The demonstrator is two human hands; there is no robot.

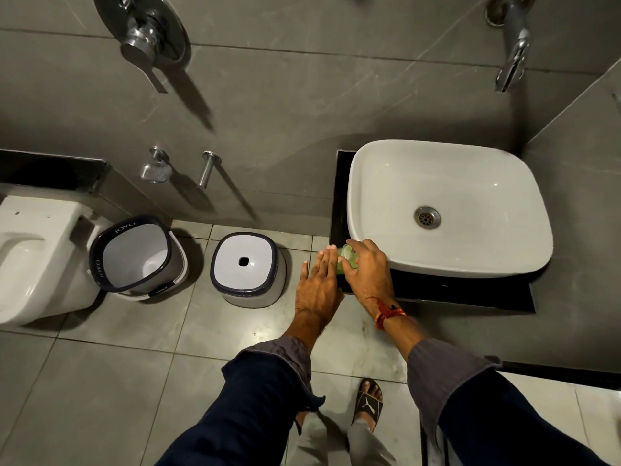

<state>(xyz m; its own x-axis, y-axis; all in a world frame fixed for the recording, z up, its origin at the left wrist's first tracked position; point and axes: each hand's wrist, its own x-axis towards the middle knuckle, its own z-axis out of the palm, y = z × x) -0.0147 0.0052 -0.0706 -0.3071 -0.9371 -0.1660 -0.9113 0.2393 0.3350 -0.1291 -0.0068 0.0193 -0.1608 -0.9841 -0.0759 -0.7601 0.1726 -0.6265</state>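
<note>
- Nearest me I see my own legs and a foot in a black sandal on the grey floor tiles.
- Both my arms reach forward in dark sleeves; a red thread is tied round my right wrist.
- My left hand is flat, fingers straight and close together, pointing away from me, just beside the bottle on its left; I cannot tell if the fingertips touch it.
- My right hand has its fingers curled round the top of a small green bottle, gripping it.
- The bottle stands on the near left corner of the black counter, touching or just beside the basin's front edge; most of it is hidden between my hands.
- The white basin sits on that counter, its metal drain in the middle.
- On the floor to the left stands a white stool with a hole in its top.
- Further left is a white bucket with a dark rim, next to the toilet.
- On the far wall I see a tap above the basin, a mixer handle up left, and two small chrome fittings lower down.
</note>
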